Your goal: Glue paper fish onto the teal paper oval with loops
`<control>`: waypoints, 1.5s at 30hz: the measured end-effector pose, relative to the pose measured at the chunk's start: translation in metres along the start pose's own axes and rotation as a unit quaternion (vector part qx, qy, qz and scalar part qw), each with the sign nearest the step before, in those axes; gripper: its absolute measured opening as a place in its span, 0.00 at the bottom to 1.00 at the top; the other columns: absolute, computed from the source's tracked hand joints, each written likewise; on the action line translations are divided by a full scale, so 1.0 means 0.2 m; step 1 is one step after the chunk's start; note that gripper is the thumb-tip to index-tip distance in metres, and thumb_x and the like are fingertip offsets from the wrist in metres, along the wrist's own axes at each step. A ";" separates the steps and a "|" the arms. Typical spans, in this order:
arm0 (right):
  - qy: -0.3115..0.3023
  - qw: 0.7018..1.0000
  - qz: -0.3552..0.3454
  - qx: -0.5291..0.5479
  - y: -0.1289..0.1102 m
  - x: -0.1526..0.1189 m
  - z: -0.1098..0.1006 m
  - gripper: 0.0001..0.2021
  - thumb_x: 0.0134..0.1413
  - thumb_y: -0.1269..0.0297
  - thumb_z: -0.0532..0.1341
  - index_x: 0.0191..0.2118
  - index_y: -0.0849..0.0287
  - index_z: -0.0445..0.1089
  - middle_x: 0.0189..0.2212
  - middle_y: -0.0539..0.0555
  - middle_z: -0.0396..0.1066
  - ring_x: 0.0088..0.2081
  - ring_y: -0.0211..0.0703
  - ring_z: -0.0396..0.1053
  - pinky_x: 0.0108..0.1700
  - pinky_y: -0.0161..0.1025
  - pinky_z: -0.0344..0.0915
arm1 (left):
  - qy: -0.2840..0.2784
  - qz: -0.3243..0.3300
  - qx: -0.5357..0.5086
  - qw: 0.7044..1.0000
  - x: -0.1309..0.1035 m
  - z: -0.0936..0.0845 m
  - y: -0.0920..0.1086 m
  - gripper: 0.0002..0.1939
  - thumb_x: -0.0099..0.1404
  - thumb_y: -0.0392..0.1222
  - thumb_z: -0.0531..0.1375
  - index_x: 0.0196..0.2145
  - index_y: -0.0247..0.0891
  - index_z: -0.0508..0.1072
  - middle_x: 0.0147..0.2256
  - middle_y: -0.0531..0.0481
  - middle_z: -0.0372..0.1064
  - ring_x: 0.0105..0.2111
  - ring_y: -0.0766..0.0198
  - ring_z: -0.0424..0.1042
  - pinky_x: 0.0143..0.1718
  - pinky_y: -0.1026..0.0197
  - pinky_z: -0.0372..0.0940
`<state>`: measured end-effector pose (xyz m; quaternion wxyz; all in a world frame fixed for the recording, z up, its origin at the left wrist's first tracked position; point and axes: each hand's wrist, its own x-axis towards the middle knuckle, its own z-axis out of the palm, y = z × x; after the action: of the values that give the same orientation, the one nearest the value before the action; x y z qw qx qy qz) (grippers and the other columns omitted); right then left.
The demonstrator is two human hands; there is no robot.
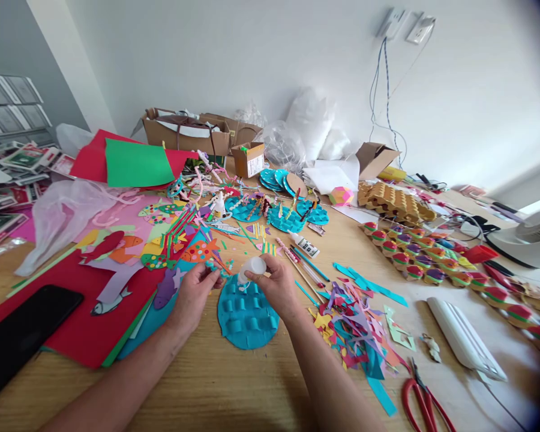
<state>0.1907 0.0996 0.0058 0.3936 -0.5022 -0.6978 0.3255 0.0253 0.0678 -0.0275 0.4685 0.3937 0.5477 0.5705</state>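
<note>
A round blue paper disc with rows of raised paper loops lies on the table in front of me. Over its far edge, my right hand is closed around a white glue bottle, which is tipped with its nozzle down. A bit of white shows by the nozzle, close to the loops. To the left of the bottle, my left hand pinches a small twisted teal piece, perhaps pipe cleaner. The fingers partly hide it.
Colourful paper fish and red card sheets lie left, beside a black phone. Paper scraps, red-handled scissors and a white glue gun-like device sit right. Another glue bottle and more blue discs lie beyond.
</note>
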 end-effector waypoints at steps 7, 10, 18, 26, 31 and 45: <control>0.017 1.000 -0.012 0.003 0.01 -0.01 0.02 0.10 0.42 0.58 0.61 0.22 0.58 0.62 0.21 0.47 0.63 0.26 0.37 0.61 0.29 0.33 0.56 | 0.019 -0.050 -0.068 0.996 -0.04 -0.01 -0.03 0.16 0.45 0.49 0.64 0.27 0.36 0.69 0.24 0.56 0.67 0.25 0.65 0.68 0.29 0.61 0.67; 0.024 1.000 -0.016 0.006 0.01 -0.01 0.02 0.11 0.42 0.58 0.62 0.21 0.58 0.61 0.20 0.47 0.63 0.25 0.37 0.61 0.28 0.33 0.56 | 0.019 -0.062 -0.092 0.994 -0.05 0.00 -0.02 0.16 0.43 0.49 0.65 0.26 0.36 0.68 0.23 0.56 0.66 0.24 0.65 0.67 0.29 0.60 0.68; 0.038 0.998 -0.043 0.000 0.01 0.00 0.03 0.11 0.43 0.60 0.62 0.20 0.58 0.61 0.18 0.46 0.61 0.23 0.36 0.59 0.26 0.32 0.54 | 0.019 -0.081 -0.120 0.989 -0.05 0.01 -0.02 0.15 0.42 0.47 0.66 0.24 0.35 0.68 0.22 0.55 0.67 0.24 0.64 0.67 0.28 0.59 0.68; 0.016 0.999 -0.033 0.002 0.02 -0.01 0.03 0.09 0.43 0.61 0.62 0.21 0.58 0.62 0.20 0.46 0.62 0.24 0.36 0.60 0.27 0.33 0.55 | 0.015 -0.093 -0.129 0.987 -0.05 0.01 -0.05 0.16 0.42 0.47 0.67 0.26 0.35 0.70 0.23 0.56 0.66 0.25 0.64 0.67 0.28 0.59 0.69; 0.024 0.999 0.012 0.023 0.04 -0.01 0.02 0.09 0.42 0.60 0.63 0.26 0.58 0.63 0.22 0.47 0.64 0.26 0.38 0.62 0.28 0.34 0.59 | 0.016 -0.095 -0.127 0.987 -0.05 0.01 -0.06 0.16 0.41 0.47 0.67 0.25 0.34 0.69 0.22 0.55 0.66 0.24 0.64 0.67 0.27 0.59 0.69; 0.072 0.986 0.076 0.128 0.04 -0.02 0.00 0.11 0.41 0.57 0.62 0.27 0.58 0.61 0.21 0.46 0.60 0.22 0.34 0.57 0.24 0.33 0.55 | 0.015 -0.090 -0.109 0.990 -0.05 0.01 -0.06 0.15 0.42 0.47 0.66 0.23 0.35 0.68 0.21 0.56 0.65 0.24 0.63 0.67 0.28 0.58 0.69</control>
<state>0.1948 0.0989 -0.0023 0.4777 -0.5217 -0.5799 0.4042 0.0314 0.0585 -0.0390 0.5501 0.2809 0.5226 0.5877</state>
